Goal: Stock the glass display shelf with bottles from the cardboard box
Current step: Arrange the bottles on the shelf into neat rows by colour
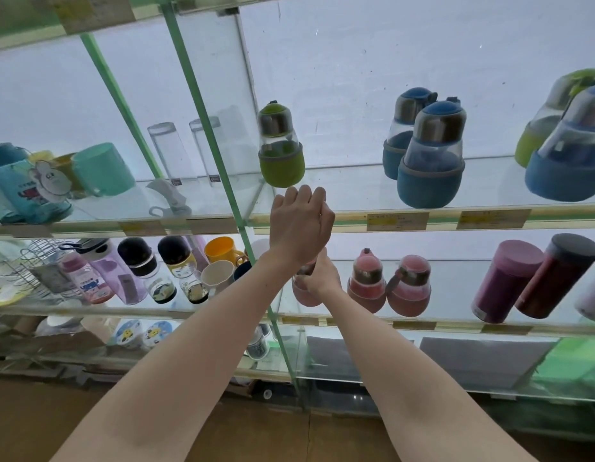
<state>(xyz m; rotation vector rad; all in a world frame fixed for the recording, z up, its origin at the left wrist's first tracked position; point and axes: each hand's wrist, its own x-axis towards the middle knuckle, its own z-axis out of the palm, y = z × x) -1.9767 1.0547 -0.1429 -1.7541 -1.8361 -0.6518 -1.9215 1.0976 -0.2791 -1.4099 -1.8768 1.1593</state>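
Observation:
My left hand (299,225) is raised with loosely curled fingers just below a green-sleeved bottle (281,146) on the upper glass shelf (356,198); it holds nothing that I can see. My right hand (322,275) grips a pink-sleeved bottle (301,293) standing on the shelf below (356,315), partly hidden behind my left wrist. Two more pink bottles (389,283) stand right of it. Blue-sleeved bottles (429,151) stand on the upper shelf. The cardboard box is out of view.
A green-edged glass divider (222,168) separates the left bay, which holds cups, clear tumblers (186,151) and printed bottles (162,271). Purple and dark red flasks (536,278) stand at lower right. More green and blue bottles (569,138) sit at the far right.

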